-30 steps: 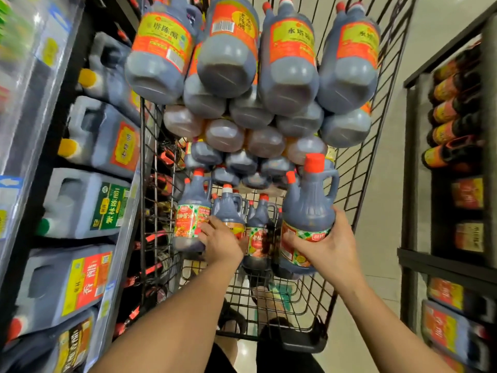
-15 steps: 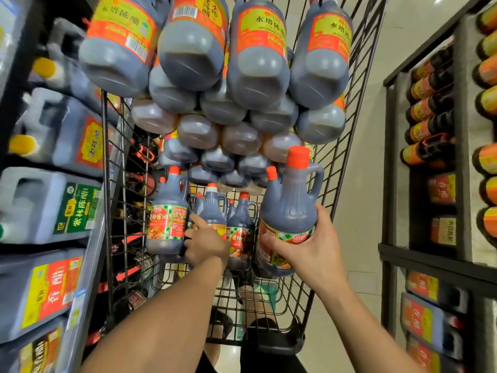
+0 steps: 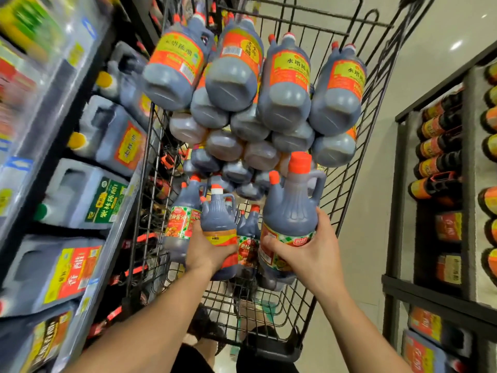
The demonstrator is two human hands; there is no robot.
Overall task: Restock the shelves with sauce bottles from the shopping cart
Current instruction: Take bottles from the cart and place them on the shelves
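On the left, the left shelf (image 3: 53, 109) is full of big jugs (image 3: 88, 195). Next to it is the shopping cart (image 3: 279, 348).

The left hand (image 3: 204, 254) is wrapped around a small sauce bottle (image 3: 217, 219), low on its body. This bottle is inside the cart, near the left wall, just beside more standing bottles (image 3: 183, 222). The right hand (image 3: 317, 254) is wrapped around a bigger sauce bottle (image 3: 290, 216), also low down, with the cap pointing up. It is in the cart too, close to the right wall.

Behind both bottles is a tall pile of big bottles (image 3: 285, 84) lying on their sides. I think that pile could roll if a bottle bumps it on the way out. Each bottle is held by one hand only, down low, so a heavy one could tip or slip and fall. A bottle could also knock the wire wall.

The right shelf (image 3: 403, 289) is well apart from the hands.
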